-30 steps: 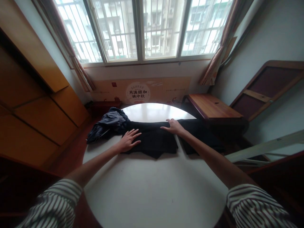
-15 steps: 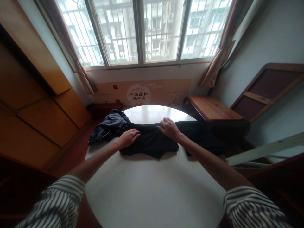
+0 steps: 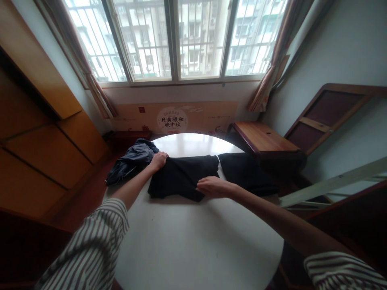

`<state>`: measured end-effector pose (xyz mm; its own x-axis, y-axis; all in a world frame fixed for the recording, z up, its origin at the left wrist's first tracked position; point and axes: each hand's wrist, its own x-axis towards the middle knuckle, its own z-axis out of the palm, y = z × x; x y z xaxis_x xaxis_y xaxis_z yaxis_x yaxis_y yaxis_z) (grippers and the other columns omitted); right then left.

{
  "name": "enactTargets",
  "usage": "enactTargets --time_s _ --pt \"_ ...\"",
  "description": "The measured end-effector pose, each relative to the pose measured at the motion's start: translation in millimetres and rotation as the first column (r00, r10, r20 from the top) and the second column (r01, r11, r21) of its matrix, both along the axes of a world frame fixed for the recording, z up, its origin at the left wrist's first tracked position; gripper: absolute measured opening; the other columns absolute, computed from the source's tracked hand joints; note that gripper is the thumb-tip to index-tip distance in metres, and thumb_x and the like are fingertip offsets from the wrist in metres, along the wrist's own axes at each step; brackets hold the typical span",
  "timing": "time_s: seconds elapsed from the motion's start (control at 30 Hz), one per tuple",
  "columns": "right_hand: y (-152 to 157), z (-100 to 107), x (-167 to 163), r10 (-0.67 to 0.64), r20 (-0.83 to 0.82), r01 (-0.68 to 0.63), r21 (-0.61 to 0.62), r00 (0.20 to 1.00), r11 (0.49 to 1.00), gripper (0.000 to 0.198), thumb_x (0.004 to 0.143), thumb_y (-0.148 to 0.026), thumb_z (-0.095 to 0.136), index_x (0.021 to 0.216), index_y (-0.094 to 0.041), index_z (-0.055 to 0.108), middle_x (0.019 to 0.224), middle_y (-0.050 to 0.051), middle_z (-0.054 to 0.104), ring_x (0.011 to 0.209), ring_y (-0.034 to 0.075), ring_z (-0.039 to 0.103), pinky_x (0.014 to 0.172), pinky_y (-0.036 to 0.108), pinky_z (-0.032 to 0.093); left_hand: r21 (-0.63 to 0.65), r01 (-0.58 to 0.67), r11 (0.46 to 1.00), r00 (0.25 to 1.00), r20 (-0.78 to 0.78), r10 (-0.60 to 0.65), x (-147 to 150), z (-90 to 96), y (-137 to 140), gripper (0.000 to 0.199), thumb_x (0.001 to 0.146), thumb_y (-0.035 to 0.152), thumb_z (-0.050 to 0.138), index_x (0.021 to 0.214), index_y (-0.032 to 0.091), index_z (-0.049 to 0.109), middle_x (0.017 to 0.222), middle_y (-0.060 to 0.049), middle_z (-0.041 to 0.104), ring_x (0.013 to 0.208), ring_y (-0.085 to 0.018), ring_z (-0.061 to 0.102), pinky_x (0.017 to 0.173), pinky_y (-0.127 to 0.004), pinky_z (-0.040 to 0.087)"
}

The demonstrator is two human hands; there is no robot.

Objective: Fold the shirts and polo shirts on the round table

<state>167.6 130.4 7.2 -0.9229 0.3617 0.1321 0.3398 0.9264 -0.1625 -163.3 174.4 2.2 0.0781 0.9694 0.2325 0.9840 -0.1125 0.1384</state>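
A dark, partly folded garment (image 3: 181,175) lies flat on the round white table (image 3: 193,249); its exact kind cannot be told. At its far left corner, my left hand (image 3: 159,160) is closed with the fingers curled over the cloth edge. My right hand (image 3: 214,187) pinches the cloth at the near right side, fingers together and partly hidden behind the knuckles. To the right lies a second black garment (image 3: 246,173), folded into a neat rectangle. A crumpled dark blue-grey garment (image 3: 133,159) rests at the table's left edge, beside my left wrist.
A low wooden cabinet (image 3: 266,137) stands beyond the table on the right, and a pale slanted bar (image 3: 338,183) runs close to the table's right edge. Orange-brown cupboards (image 3: 54,153) line the left wall. Barred windows (image 3: 169,44) are ahead.
My left hand has moved away and left to the garment's far corner. My right hand has come back toward me to its near right side. The garment's right end has been pulled inward.
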Motion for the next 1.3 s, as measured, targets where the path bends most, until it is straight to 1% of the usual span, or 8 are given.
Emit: enactTargets --time_s 0.27,0.47,0.7,0.87,0.97,1.07,1.17,1.3 --pt "88.0 21.0 10.0 -0.598 -0.099 0.595 -0.056 0.795 0.801 0.041 0.094 -0.042 0.056 0.122 -0.012 0.061 0.119 0.019 0.061 0.110 0.029 0.058 0.096 0.036 0.044 0.077 0.272 0.959 0.959 0.057 -0.277 69.9 -16.9 -63.0 0.038 0.099 0.035 0.042 0.129 0.019 0.060 0.135 -0.014 0.056 0.125 -0.029 0.051 0.108 -0.047 0.037" --pt "114.1 1.1 4.4 -0.594 0.045 0.595 -0.092 0.803 0.798 0.025 0.090 -0.025 0.062 0.112 -0.014 0.068 0.108 0.014 0.068 0.104 0.026 0.064 0.094 0.033 0.047 -0.077 0.352 0.933 0.936 0.002 -0.353 74.7 -23.8 -120.4 0.071 0.091 0.064 0.047 0.151 0.027 0.036 0.157 -0.015 0.032 0.143 -0.039 0.028 0.112 -0.062 0.026" --pt "125.5 12.2 -22.9 -0.524 -0.023 0.519 -0.111 0.851 0.848 0.037 0.094 -0.036 0.057 0.124 -0.015 0.064 0.125 0.017 0.062 0.116 0.028 0.058 0.100 0.036 0.044 0.022 0.556 0.831 0.822 -0.161 -0.546 77.3 -21.8 -146.7 0.035 0.099 0.017 0.041 0.129 0.017 0.060 0.116 -0.015 0.064 0.104 -0.025 0.061 0.091 -0.042 0.050" --pt "130.6 19.1 -57.0 -0.386 0.080 0.394 -0.212 0.919 0.894 0.029 0.087 -0.038 0.068 0.108 -0.018 0.072 0.106 0.010 0.072 0.093 0.022 0.067 0.084 0.028 0.051 0.039 0.620 0.783 0.780 -0.140 -0.610 86.3 -19.4 -150.3 0.028 0.098 0.020 0.045 0.117 0.018 0.066 0.102 -0.011 0.066 0.089 -0.022 0.061 0.079 -0.036 0.051" --pt "132.5 19.3 -65.7 -0.367 0.134 0.389 -0.237 0.921 0.890 0.025 0.089 -0.037 0.066 0.098 -0.016 0.075 0.099 0.010 0.074 0.088 0.022 0.068 0.080 0.028 0.051 0.134 0.492 0.860 0.864 0.041 -0.501 75.8 -11.9 -141.7 0.028 0.100 0.029 0.044 0.092 0.019 0.070 0.092 -0.008 0.066 0.084 -0.019 0.061 0.080 -0.033 0.050" --pt "134.4 19.6 -67.2 -0.387 0.149 0.413 -0.241 0.910 0.879 0.038 0.091 -0.047 0.062 0.110 -0.015 0.071 0.110 0.013 0.071 0.095 0.023 0.066 0.083 0.028 0.050 0.199 0.075 0.977 0.973 0.199 -0.115 50.1 -2.4 -120.0 0.029 0.099 0.031 0.044 0.089 0.017 0.067 0.094 -0.011 0.066 0.091 -0.022 0.063 0.088 -0.035 0.049" --pt "137.3 21.5 -65.8 -0.399 0.208 0.443 -0.245 0.893 0.862 0.059 0.081 -0.062 0.067 0.115 -0.015 0.068 0.116 0.015 0.069 0.100 0.026 0.066 0.083 0.029 0.051 -0.001 -0.329 0.944 0.915 0.249 0.319 21.4 2.8 -98.1 0.040 0.092 0.044 0.056 0.110 0.010 0.063 0.106 -0.019 0.067 0.103 -0.031 0.064 0.092 -0.039 0.047" --pt "140.2 30.8 -57.4 -0.415 0.297 0.487 -0.235 0.860 0.841 0.071 0.068 -0.075 0.068 0.103 -0.014 0.072 0.109 0.016 0.070 0.101 0.031 0.066 0.083 0.035 0.052 -0.247 -0.418 0.874 0.826 0.297 0.479 -2.2 -2.0 -85.8 0.071 0.076 0.058 0.070 0.122 0.005 0.057 0.115 -0.023 0.067 0.111 -0.036 0.063 0.090 -0.037 0.048"
